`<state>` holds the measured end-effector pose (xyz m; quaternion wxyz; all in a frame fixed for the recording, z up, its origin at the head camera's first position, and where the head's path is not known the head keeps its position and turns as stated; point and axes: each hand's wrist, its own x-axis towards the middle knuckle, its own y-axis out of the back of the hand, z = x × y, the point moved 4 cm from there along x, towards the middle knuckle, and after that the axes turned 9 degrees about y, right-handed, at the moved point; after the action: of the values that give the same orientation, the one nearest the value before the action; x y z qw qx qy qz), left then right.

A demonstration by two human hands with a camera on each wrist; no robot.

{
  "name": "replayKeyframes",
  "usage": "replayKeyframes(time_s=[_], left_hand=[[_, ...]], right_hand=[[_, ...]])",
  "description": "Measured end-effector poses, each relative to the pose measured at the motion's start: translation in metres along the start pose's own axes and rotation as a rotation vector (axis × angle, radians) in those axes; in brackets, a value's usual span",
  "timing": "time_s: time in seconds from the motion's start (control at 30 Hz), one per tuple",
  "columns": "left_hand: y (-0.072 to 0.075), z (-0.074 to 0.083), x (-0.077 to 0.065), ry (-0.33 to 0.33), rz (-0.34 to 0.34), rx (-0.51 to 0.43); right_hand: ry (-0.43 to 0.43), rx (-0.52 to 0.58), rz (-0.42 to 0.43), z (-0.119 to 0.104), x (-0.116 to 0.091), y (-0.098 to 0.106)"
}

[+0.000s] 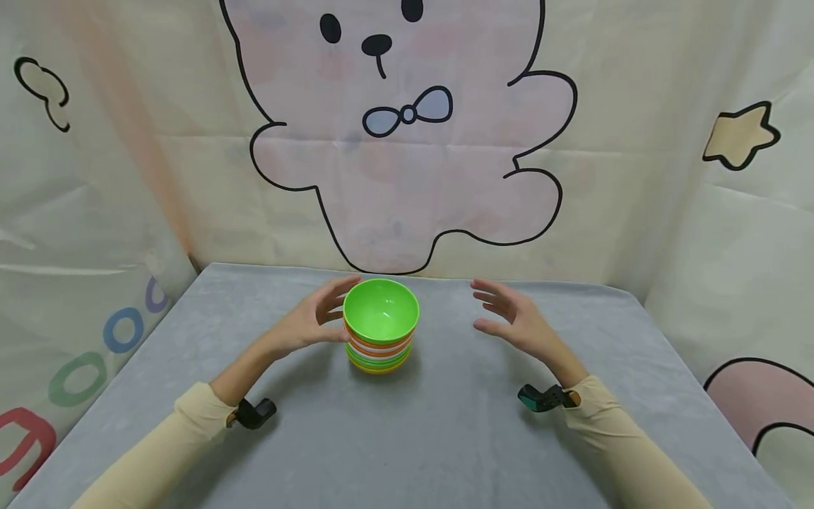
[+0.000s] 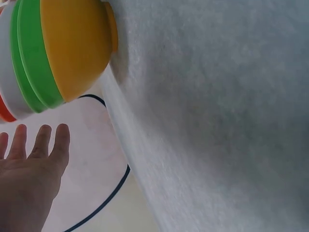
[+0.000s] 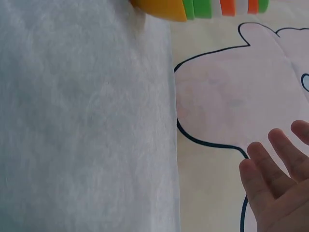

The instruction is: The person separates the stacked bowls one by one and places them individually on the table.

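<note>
Nested bowls form a stack (image 1: 380, 314) on the cloth, with a bright green bowl on top. Below its rim show orange, white and green rims, and a yellow bowl (image 2: 79, 46) is at the bottom. My left hand (image 1: 318, 314) is at the stack's left side, thumb and fingers spread beside the upper bowls. In the left wrist view its fingers (image 2: 61, 142) are extended, with a gap to the bowls. On the other side, my right hand (image 1: 518, 322) is raised well apart from the stack, palm facing it. Nothing is in its spread fingers (image 3: 263, 159).
A grey-blue cloth (image 1: 445, 438) covers the table, whose far edge lies just behind the stack. Behind it hangs a pale curtain (image 1: 610, 177) with a cartoon bear, and more printed fabric hangs at both sides. Each wrist wears a small black camera (image 1: 256, 413).
</note>
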<state>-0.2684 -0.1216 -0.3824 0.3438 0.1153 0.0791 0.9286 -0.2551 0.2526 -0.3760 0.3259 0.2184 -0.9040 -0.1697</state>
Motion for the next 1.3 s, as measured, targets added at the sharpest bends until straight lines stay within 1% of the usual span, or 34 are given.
replayKeyframes(time_s=[0.13, 0.33, 0.57, 0.77, 0.93, 1.1, 1.3], left_hand=[[-0.003, 0.002, 0.001, -0.007, 0.002, 0.014], [-0.004, -0.001, 0.004, -0.012, 0.006, 0.022], [-0.007, -0.004, 0.005, 0.003, 0.006, 0.025], [-0.007, -0.004, 0.008, 0.011, 0.01, 0.04], [-0.008, -0.003, 0.008, 0.01, 0.006, 0.045], [-0.007, -0.004, 0.009, 0.01, 0.002, 0.05], [-0.008, -0.005, 0.01, 0.0, -0.019, 0.044]], right_hand=[[0.013, 0.012, -0.021, -0.004, 0.009, -0.011], [0.026, 0.049, -0.046, -0.004, 0.02, -0.025], [0.04, 0.081, -0.076, -0.001, 0.03, -0.039], [0.047, 0.093, -0.103, -0.004, 0.044, -0.054], [0.043, 0.119, -0.128, -0.007, 0.053, -0.065], [0.059, 0.148, -0.136, -0.009, 0.06, -0.073], [0.081, 0.168, -0.17, -0.008, 0.067, -0.086]])
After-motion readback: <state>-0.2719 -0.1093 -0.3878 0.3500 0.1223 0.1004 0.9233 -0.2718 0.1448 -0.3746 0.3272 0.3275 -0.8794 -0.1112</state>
